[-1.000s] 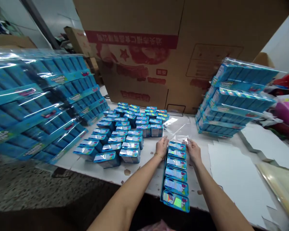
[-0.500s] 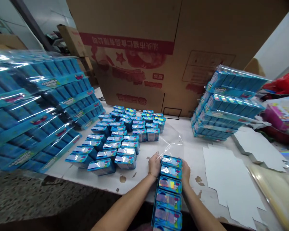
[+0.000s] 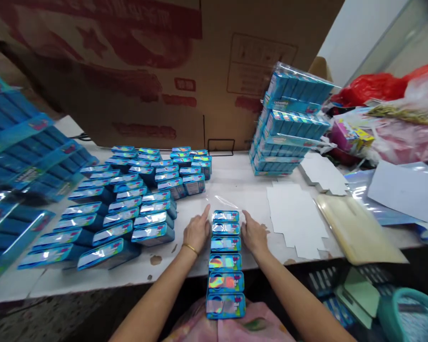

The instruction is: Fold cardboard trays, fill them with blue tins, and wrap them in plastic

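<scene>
A single row of several small blue boxes [image 3: 226, 262] runs from the table edge toward my body, their shiny tops facing up. Clear plastic bag film [image 3: 223, 202] shows at the far end of the row, between my fingertips. My left hand [image 3: 197, 231], with a thin bracelet at the wrist, is closed at the left of the row's far end, its index finger pointing forward. On the opposite side my right hand [image 3: 255, 233] is curled by the far boxes. Both hands appear to pinch the film's edges; the undersides of the fingers are hidden.
Many loose blue boxes [image 3: 124, 202] stand in rows at left. Wrapped packs are stacked at far left [image 3: 32, 147] and back right [image 3: 288, 123]. A large carton [image 3: 142, 85] stands behind. White card sheets [image 3: 296, 218] and a plastic film stack [image 3: 356, 230] lie right.
The view has swung right and down. The row of boxes now shows straighter in front of me, with my hands still at both sides of its far end.
</scene>
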Action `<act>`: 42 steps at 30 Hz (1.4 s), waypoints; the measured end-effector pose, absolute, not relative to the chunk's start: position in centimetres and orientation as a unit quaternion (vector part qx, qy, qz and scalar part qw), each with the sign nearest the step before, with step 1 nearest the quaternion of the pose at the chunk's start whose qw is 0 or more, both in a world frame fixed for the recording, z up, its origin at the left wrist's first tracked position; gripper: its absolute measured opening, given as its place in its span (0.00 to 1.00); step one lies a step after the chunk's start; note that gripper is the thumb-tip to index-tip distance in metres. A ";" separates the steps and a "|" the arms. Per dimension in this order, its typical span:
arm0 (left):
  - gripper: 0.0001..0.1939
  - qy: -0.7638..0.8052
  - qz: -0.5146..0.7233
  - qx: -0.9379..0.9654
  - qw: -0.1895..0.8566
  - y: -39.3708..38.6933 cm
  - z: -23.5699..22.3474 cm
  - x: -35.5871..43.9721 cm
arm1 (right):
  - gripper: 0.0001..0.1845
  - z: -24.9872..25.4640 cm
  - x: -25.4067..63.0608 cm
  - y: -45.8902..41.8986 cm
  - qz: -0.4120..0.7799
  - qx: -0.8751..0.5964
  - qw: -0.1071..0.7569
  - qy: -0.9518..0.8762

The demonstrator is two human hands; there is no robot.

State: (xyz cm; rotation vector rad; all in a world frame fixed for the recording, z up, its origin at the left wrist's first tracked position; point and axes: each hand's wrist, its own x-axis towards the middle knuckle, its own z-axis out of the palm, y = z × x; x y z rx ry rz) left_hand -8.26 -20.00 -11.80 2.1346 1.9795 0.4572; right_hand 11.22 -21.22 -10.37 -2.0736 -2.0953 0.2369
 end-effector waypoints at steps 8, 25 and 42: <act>0.11 0.630 0.259 0.716 0.155 -17.3 -9.6 -8.3 | 0.13 -6.5 11.5 -16.8 0.165 -0.635 0.078 -0.750; 0.09 0.549 0.337 0.765 -0.006 -19.1 -8.6 -7.5 | 0.15 -7.7 10.5 -19.8 -0.043 -0.600 0.189 -0.777; 0.12 0.664 0.147 0.729 0.069 -22.1 -12.4 -7.7 | 0.11 -12.8 11.1 -22.3 -0.052 -0.664 0.156 -0.729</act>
